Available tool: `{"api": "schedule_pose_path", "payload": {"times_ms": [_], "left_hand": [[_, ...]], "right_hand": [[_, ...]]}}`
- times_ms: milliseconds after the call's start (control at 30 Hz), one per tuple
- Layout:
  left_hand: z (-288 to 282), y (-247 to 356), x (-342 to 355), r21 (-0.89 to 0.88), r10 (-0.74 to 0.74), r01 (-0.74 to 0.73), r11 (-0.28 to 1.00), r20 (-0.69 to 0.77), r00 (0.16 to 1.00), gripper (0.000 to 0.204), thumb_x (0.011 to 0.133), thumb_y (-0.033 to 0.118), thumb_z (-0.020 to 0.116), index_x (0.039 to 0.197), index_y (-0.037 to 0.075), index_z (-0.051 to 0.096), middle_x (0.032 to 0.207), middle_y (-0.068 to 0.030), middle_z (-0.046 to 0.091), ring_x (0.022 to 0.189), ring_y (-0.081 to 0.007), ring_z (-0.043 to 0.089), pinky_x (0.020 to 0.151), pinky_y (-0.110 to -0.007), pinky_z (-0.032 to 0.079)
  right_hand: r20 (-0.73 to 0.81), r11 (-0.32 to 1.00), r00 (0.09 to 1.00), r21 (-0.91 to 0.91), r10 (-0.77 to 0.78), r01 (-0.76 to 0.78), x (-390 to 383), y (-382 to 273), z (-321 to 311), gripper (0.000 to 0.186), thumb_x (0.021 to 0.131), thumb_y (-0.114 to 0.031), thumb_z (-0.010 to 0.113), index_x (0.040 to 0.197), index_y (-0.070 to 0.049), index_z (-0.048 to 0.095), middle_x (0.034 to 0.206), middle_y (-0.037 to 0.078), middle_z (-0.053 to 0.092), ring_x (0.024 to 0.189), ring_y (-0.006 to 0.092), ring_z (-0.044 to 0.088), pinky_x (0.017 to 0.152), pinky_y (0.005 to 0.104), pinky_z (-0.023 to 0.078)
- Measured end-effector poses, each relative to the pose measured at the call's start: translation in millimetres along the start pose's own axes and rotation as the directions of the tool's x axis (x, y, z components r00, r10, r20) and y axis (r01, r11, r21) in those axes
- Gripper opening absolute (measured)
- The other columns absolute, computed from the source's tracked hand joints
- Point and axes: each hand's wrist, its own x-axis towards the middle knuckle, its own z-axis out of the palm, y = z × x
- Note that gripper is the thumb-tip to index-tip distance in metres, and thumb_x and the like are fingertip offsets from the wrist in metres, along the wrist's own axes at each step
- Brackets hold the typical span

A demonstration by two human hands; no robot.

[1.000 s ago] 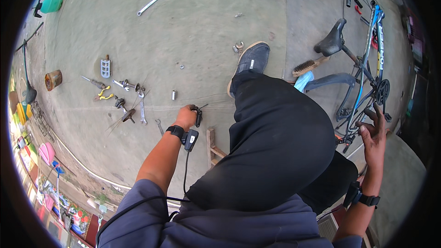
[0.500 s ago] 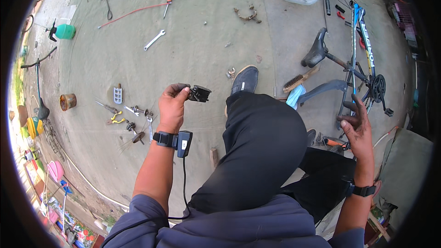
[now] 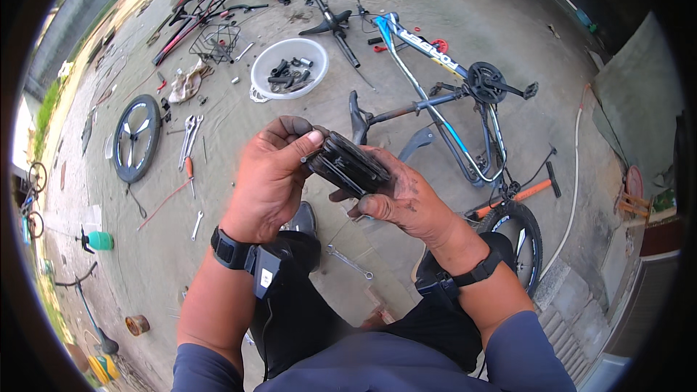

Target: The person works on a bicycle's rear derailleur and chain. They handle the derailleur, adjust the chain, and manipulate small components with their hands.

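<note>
In front of me, both hands hold a black folding multi-tool [image 3: 348, 166], a thick stack of dark pieces with a thin silver rod along its side. My left hand [image 3: 270, 174] pinches its left end between thumb and fingers. My right hand [image 3: 410, 199] wraps the other end, its thumb along the lower edge and its fingers partly hidden behind. Dark grime marks the fingers of both hands. Below the hands, a combination wrench [image 3: 350, 261] lies on the ground between my legs.
A bicycle frame [image 3: 449, 127] lies to the right, near a wheel [image 3: 535, 236] and an orange tube [image 3: 534, 190]. A white basin [image 3: 318, 58] of small parts stands ahead. Leftward are another wheel [image 3: 138, 134], a screwdriver [image 3: 189, 168], a small wrench [image 3: 197, 225] and a green sprayer [image 3: 102, 240].
My right hand has come in from the far right and taken hold of the multi-tool. My left hand has carried it toward the middle. The view has swung right and farther ahead.
</note>
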Motion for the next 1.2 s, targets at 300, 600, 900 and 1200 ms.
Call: {"api": "schedule_pose_path", "payload": {"times_ms": [300,600,900,1200], "left_hand": [[78,-74,36,-0.029,-0.065,0.067,0.997,0.064,0.996,0.047,0.097,0.006,0.069,0.134,-0.003,0.041,0.108,-0.0138,0.070,0.097,-0.0199,0.069,0.087,-0.032,0.055],[73,-85,51,-0.098,-0.075,0.096,0.991,0.196,0.978,0.045,0.100,0.015,0.066,0.138,-0.001,0.047,0.130,-0.0192,0.064,0.120,-0.0276,0.064,0.104,-0.041,0.050],[59,-94,42,0.311,0.163,-0.295,0.904,0.386,0.908,0.018,0.100,0.014,0.066,0.112,0.001,0.068,0.136,-0.0135,0.060,0.123,-0.0192,0.057,0.105,-0.036,0.045],[60,-93,36,0.129,-0.128,0.090,0.988,0.324,0.938,0.055,0.090,0.007,0.076,0.137,0.001,0.046,0.140,-0.0137,0.053,0.131,-0.0247,0.051,0.112,-0.039,0.038]], "right_hand": [[-0.296,0.989,0.954,0.150,0.057,-0.012,-58,-25,-57,0.039,0.096,-0.021,0.073,0.124,0.002,0.057,0.105,0.008,0.069,0.088,0.0197,0.074,0.070,0.0282,0.060],[-0.474,0.998,0.879,0.020,0.056,-0.053,-56,-14,-80,0.045,0.096,-0.025,0.073,0.124,0.005,0.057,0.102,0.013,0.072,0.086,0.0238,0.075,0.074,0.0327,0.061],[-0.513,0.999,0.858,0.049,0.032,-0.008,-48,1,-82,0.037,0.097,-0.014,0.071,0.125,0.003,0.056,0.105,0.011,0.070,0.087,0.0216,0.075,0.078,0.0334,0.063],[-0.390,0.992,0.920,-0.095,0.038,-0.082,-53,-9,-81,0.044,0.099,-0.010,0.065,0.138,0.004,0.049,0.110,0.008,0.065,0.094,0.0160,0.070,0.080,0.0303,0.061]]}}
